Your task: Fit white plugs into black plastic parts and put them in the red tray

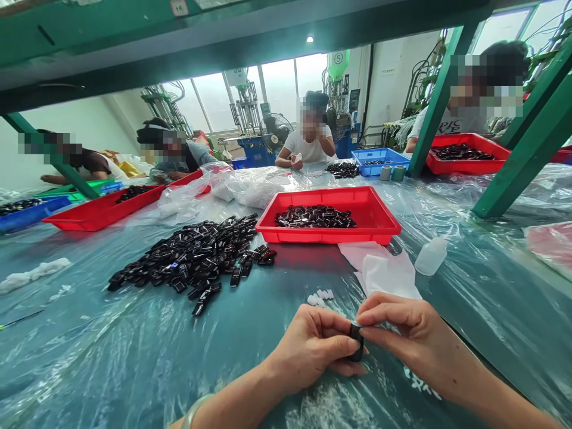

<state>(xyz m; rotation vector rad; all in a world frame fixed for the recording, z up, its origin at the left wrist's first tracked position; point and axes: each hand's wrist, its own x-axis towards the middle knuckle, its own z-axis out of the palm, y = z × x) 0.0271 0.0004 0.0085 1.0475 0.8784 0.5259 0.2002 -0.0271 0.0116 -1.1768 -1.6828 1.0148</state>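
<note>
My left hand (319, 342) is closed round a small black glossy part (356, 344), held upright between thumb and fingers. My right hand (397, 325) pinches at the part's upper end with thumb and forefinger. A sliver of white shows under those fingertips, but I cannot make out what it is. Just beyond my hands lie several small white pieces (320, 297) and some folded white sheets (386, 274). A big heap of similar black parts (192, 250) spreads over the table to the left. More black parts (315, 217) lie in the red tray (330, 236) straight ahead.
A translucent white bottle (431, 256) lies right of the sheets. Clear plastic film covers the green table (111, 369). Green posts (527, 149) rise at the right, under a low green beam (223, 42). Several people sit across the table near more trays; a blue tray (382, 161) stands far back.
</note>
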